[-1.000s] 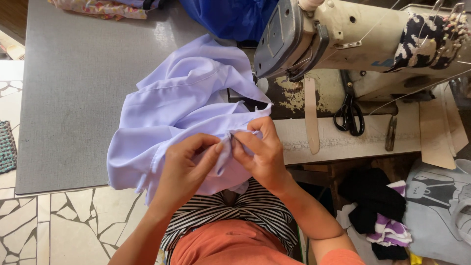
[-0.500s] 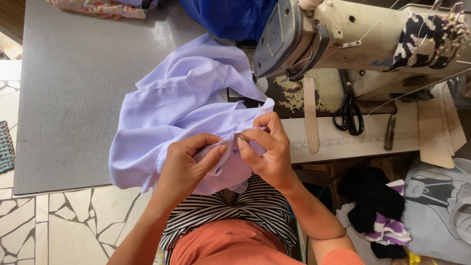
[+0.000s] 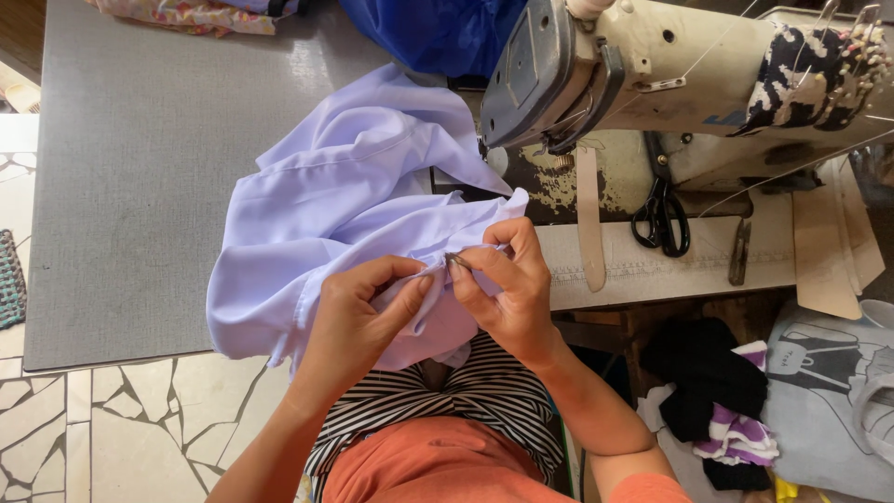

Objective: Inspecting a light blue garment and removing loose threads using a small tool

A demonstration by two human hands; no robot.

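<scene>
A fold of pale lilac fabric point(image 3: 345, 205) is pinched between both hands at the near edge of the grey sewing table point(image 3: 121, 186), just in front of the sewing machine point(image 3: 652, 74). The left hand point(image 3: 358, 312) is closed narrowly on a bunched ridge of the cloth, thumb and forefinger pressed together at the seam; the right hand point(image 3: 507, 284) is closed in the same way, and a small dark metal tool point(image 3: 456, 260), seemingly a thread snip or seam ripper, is held at its fingertips, though its exact kind cannot be told. The two sets of fingertips are almost touching, with the seam stretched between them. The rest of the garment is spread beyond the fingers and to their left across the table, and part of it hangs down below the wrists onto a striped lap. To the right of the right-hand fingers, well apart from them, black-handled scissors point(image 3: 661, 219) are laid on the machine bed beside a pale strap point(image 3: 589, 224). The step in hand is judged to be fine work on a seam or stray thread, with the cloth held taut. What the next move calls for, it is judged, is a steady grip by the left fingers, so that tension is kept, and a short, careful stroke of the tool along the stitching only, so that the thin fabric beneath is not nicked.
</scene>
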